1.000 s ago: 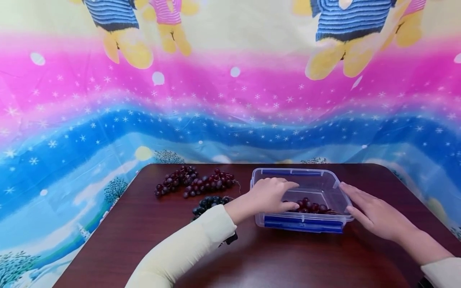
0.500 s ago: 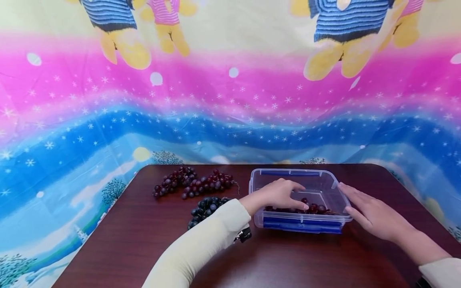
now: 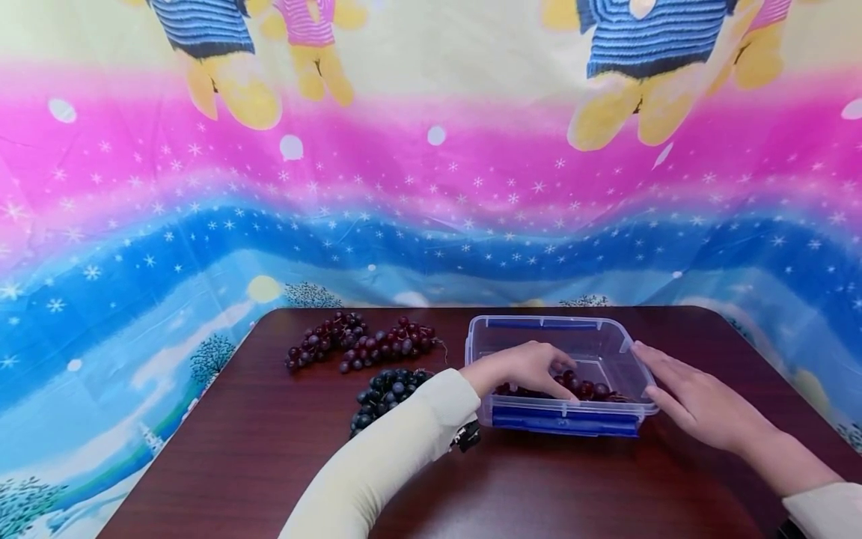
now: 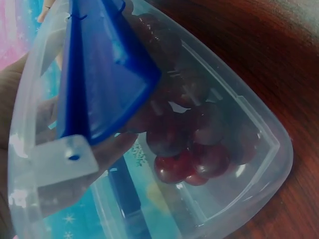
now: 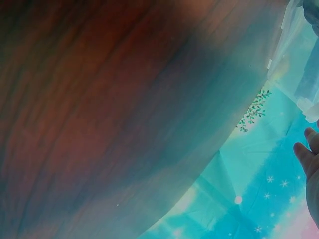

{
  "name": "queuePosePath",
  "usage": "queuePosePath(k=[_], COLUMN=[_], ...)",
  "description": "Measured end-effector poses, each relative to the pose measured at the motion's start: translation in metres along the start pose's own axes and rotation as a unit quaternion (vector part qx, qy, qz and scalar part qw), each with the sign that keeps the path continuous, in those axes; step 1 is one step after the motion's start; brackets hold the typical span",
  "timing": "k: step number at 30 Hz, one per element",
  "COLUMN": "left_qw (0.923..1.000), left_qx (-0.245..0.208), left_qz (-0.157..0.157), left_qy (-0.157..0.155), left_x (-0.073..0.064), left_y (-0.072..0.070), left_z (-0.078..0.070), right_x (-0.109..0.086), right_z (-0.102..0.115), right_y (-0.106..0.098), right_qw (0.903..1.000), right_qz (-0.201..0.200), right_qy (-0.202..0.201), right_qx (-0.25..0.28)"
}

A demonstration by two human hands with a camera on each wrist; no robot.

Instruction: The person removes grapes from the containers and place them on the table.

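My left hand (image 3: pixel 532 367) reaches over the near rim of a clear plastic food box (image 3: pixel 613 326) with blue latches. Its thumb and fingers stand apart on either side of a bunch of red grapes (image 3: pixel 592 390) on the box floor. In the left wrist view, the grapes (image 4: pixel 192 159) and part of the hand (image 4: pixel 107 152) show through the clear wall, behind a blue latch (image 4: pixel 102 74). With straight fingers my right hand (image 3: pixel 714 404) touches the box's right side. Only some fingers of the right hand (image 5: pixel 311 154) appear at the right wrist view's edge.
Left of the box, two bunches of dark red grapes (image 3: pixel 326 340) (image 3: pixel 390 346) lie on the brown table (image 3: pixel 539 486). A black grape bunch (image 3: pixel 384 393) lies nearer, partly behind my left sleeve (image 3: pixel 397 449). A patterned cloth (image 3: pixel 431 187) hangs behind the table.
My left hand has moved right and down into the box, its fingers now bent lower around the grapes. The black grapes are more exposed. My right hand keeps its place at the box.
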State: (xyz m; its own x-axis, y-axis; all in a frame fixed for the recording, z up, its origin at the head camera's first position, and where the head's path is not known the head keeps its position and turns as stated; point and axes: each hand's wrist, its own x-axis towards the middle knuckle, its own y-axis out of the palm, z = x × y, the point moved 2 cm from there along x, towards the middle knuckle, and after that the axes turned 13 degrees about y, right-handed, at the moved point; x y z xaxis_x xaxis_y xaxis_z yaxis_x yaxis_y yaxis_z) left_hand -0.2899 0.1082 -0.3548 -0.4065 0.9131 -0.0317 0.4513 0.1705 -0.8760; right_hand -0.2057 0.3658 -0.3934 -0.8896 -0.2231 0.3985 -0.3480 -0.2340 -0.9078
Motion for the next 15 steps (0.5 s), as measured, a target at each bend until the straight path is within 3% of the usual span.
queuePosePath(k=[15], left_qw=[0.9995], left_qx=[-0.008], left_qz=[0.029], left_qy=[0.003], left_x=[0.012], left_y=[0.010], left_z=[0.007], right_x=[-0.001], right_z=[-0.002], right_y=[0.002], right_qw=[1.0000], right_qz=[0.008], right_qy=[-0.002], right_qx=[-0.002])
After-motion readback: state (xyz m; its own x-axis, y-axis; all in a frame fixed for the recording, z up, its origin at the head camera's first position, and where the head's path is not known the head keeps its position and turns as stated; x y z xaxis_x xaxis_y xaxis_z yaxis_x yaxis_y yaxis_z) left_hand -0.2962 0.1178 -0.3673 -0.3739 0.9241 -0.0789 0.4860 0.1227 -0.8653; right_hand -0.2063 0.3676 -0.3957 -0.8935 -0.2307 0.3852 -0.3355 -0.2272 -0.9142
